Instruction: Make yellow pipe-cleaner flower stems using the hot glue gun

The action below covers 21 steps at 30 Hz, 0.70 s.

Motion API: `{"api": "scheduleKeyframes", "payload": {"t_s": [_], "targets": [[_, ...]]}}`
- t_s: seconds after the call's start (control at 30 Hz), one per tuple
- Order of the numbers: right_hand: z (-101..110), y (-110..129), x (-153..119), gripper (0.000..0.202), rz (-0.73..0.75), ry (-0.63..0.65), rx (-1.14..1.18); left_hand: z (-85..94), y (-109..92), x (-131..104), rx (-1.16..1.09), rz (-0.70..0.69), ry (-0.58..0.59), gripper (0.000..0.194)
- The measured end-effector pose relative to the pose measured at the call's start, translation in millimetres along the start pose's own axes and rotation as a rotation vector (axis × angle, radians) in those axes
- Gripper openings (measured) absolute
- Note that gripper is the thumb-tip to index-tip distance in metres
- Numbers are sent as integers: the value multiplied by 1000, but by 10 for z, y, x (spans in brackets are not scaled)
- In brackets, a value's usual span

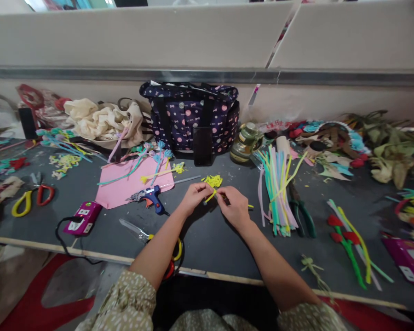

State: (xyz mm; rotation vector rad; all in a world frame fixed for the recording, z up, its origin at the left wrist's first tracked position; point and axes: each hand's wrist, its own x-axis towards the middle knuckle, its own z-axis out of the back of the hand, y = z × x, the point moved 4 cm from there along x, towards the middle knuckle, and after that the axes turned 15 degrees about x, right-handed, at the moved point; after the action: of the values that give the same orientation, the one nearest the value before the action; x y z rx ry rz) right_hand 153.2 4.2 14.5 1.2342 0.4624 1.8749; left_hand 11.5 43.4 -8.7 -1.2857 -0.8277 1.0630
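Observation:
My left hand (194,196) and my right hand (235,207) come close together over the dark table. Between their fingertips they pinch a short yellow pipe cleaner (211,196); its far end is hidden by my right fingers. Just beyond them lies a small pile of yellow bits (212,180). A blue glue gun (152,197) rests left of my left hand, its nozzle side by a pink sheet (115,184) that bears pipe-cleaner flowers (161,156). To the right of my right hand lies a bundle of coloured pipe cleaners (278,193).
Scissors (134,228) lie partly under my left forearm, and another pair of scissors (37,195) is farther left. A purple power strip (83,218) sits near the front edge. Behind stand a phone (203,147), a patterned bag (186,117) and a jar (246,142). Pliers (301,211) lie right.

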Motion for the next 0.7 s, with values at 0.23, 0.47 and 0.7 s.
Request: {"api": "scheduleKeyframes", "payload": {"t_s": [0.23, 0.47, 0.7], "targets": [[-53, 6, -12, 10, 111, 87, -152, -14, 104, 38, -37, 43, -84, 24], [-83, -25, -41, 13, 83, 99, -170, -57, 142, 39, -71, 77, -55, 24], [-67, -74, -50, 15, 23, 71, -62, -57, 175, 53, -54, 15, -2, 30]]}}
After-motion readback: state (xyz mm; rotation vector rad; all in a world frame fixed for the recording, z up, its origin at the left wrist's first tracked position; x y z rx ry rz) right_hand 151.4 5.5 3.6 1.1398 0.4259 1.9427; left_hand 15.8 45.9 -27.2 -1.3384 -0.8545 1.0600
